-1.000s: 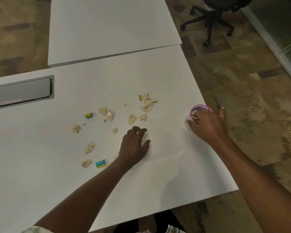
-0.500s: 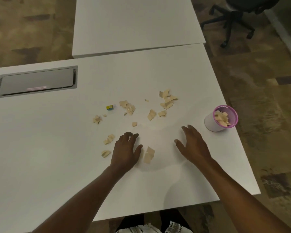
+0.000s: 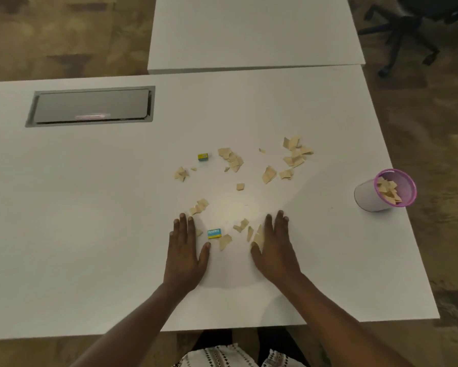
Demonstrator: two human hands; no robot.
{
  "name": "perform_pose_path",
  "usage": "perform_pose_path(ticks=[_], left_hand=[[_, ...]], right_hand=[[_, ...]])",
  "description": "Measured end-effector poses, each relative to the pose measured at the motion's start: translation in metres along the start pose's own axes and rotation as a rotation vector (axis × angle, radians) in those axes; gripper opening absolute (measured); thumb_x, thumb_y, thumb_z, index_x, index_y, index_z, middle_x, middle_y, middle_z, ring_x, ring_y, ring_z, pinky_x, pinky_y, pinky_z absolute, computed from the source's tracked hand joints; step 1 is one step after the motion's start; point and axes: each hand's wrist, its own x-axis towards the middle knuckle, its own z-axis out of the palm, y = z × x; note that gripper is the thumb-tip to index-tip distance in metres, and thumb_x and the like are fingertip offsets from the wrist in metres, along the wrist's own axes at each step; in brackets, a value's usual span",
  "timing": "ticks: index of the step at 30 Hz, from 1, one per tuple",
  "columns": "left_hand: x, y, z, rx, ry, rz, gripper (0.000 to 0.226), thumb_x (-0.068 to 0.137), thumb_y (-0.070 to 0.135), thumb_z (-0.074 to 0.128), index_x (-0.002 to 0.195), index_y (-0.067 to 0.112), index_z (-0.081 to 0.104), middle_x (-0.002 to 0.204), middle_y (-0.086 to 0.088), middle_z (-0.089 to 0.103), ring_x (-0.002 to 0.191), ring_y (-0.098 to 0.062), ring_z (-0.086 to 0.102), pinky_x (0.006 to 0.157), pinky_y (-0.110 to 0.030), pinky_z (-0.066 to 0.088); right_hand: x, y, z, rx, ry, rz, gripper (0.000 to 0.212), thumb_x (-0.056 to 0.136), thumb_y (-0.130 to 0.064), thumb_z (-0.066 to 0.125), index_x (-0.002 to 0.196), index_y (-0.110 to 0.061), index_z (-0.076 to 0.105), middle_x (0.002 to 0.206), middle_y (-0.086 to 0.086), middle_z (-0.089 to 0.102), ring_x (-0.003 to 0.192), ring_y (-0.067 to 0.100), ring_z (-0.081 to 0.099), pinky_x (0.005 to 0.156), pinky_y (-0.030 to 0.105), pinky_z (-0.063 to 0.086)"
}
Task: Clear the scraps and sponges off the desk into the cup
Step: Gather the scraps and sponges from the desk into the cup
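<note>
Several tan paper scraps (image 3: 267, 174) lie scattered across the middle of the white desk (image 3: 90, 234). A small blue-and-yellow sponge (image 3: 214, 233) lies between my hands, and a smaller one (image 3: 203, 157) sits farther back. My left hand (image 3: 185, 250) rests flat on the desk with fingers spread, just left of the near sponge. My right hand (image 3: 274, 247) lies flat too, its inner edge touching a few scraps (image 3: 257, 235). Neither hand holds anything. The pink-rimmed cup (image 3: 368, 200) stands at the desk's right edge with scraps inside it.
A grey cable hatch (image 3: 90, 106) is set into the desk at the back left. A second white desk (image 3: 249, 30) adjoins behind. An office chair base (image 3: 405, 33) stands on the floor at the far right. The desk's right edge runs close beside the cup.
My right hand left the cup and came back to the desk's middle, ending flat next to the scraps. My left hand drew back slightly, uncovering the near sponge.
</note>
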Motion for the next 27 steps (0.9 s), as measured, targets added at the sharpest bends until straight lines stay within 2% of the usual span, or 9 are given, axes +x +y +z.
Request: perform_pose_path(ticks=[7,10,13,15,18,20,22,24,27], left_hand=[[-0.002,0.008,0.001,0.043,-0.056,0.115,0.079,0.1,0.049,0.033,0.161,0.017,-0.004,0.169,-0.004,-0.012,0.156,-0.02,-0.012,0.126,-0.037,0.004],[0.002,0.017,-0.002,0.099,-0.051,0.215,0.071,0.098,0.034,0.053,0.16,0.016,0.022,0.168,-0.013,0.017,0.155,-0.029,0.018,0.122,-0.04,0.024],[0.01,0.023,0.0,0.168,-0.018,0.29,0.061,0.083,0.017,0.076,0.14,0.008,0.056,0.142,-0.021,0.056,0.123,-0.038,0.06,0.09,-0.045,0.058],[0.013,0.026,0.0,0.197,0.01,0.304,0.058,0.075,0.011,0.082,0.13,0.005,0.063,0.124,-0.019,0.064,0.103,-0.037,0.066,0.071,-0.04,0.059],[0.017,0.03,-0.003,0.184,0.026,0.299,0.049,0.078,0.009,0.077,0.125,0.006,0.062,0.109,-0.013,0.063,0.089,-0.033,0.062,0.061,-0.037,0.054],[0.019,0.034,-0.005,0.188,0.028,0.283,0.035,0.08,0.006,0.073,0.114,0.008,0.064,0.098,-0.009,0.06,0.081,-0.029,0.057,0.054,-0.035,0.047],[0.022,0.039,-0.007,0.196,0.026,0.262,0.022,0.079,0.003,0.072,0.097,0.011,0.063,0.088,-0.006,0.055,0.074,-0.026,0.052,0.049,-0.032,0.038],[0.025,0.043,-0.01,0.177,0.023,0.232,0.018,0.079,0.002,0.072,0.09,0.011,0.061,0.084,-0.005,0.054,0.072,-0.025,0.051,0.048,-0.031,0.033],[0.028,0.045,-0.013,0.115,0.025,0.18,0.013,0.085,0.005,0.068,0.096,0.011,0.063,0.09,-0.005,0.056,0.079,-0.026,0.054,0.051,-0.033,0.04]], right_hand=[[-0.004,-0.028,0.006,-0.036,-0.101,-0.215,0.083,0.09,-0.014,0.051,0.158,-0.017,0.005,0.165,0.003,-0.015,0.152,0.021,-0.012,0.108,0.031,0.039],[0.005,-0.028,-0.002,-0.117,-0.162,-0.321,0.088,0.083,-0.001,0.045,0.158,-0.025,0.006,0.165,-0.002,-0.012,0.152,0.021,-0.011,0.096,0.028,0.046],[0.011,-0.027,-0.009,-0.224,-0.252,-0.422,0.08,0.089,0.001,0.035,0.158,-0.028,0.008,0.166,-0.001,-0.01,0.152,0.026,-0.009,0.085,0.033,0.05],[0.011,-0.025,-0.01,-0.272,-0.269,-0.451,0.066,0.097,-0.005,0.03,0.158,-0.025,0.015,0.166,0.001,-0.006,0.153,0.028,-0.005,0.093,0.038,0.05],[0.01,-0.022,-0.006,-0.333,-0.246,-0.463,0.053,0.102,-0.011,0.032,0.155,-0.017,0.027,0.165,0.009,0.01,0.151,0.032,0.01,0.096,0.044,0.051],[0.011,-0.021,-0.001,-0.355,-0.157,-0.509,0.044,0.099,-0.01,0.044,0.143,-0.01,0.045,0.153,0.016,0.038,0.139,0.038,0.038,0.08,0.045,0.058],[0.014,-0.018,0.005,-0.362,-0.048,-0.56,0.026,0.093,-0.011,0.055,0.119,-0.011,0.06,0.126,0.011,0.057,0.111,0.033,0.057,0.056,0.038,0.055],[0.017,-0.016,0.005,-0.364,0.015,-0.594,0.015,0.086,-0.009,0.062,0.101,-0.013,0.063,0.106,0.006,0.06,0.093,0.028,0.058,0.044,0.034,0.046],[0.021,-0.016,0.002,-0.339,0.061,-0.608,0.013,0.083,-0.007,0.058,0.093,-0.015,0.062,0.09,0.003,0.058,0.079,0.025,0.055,0.04,0.032,0.039]])
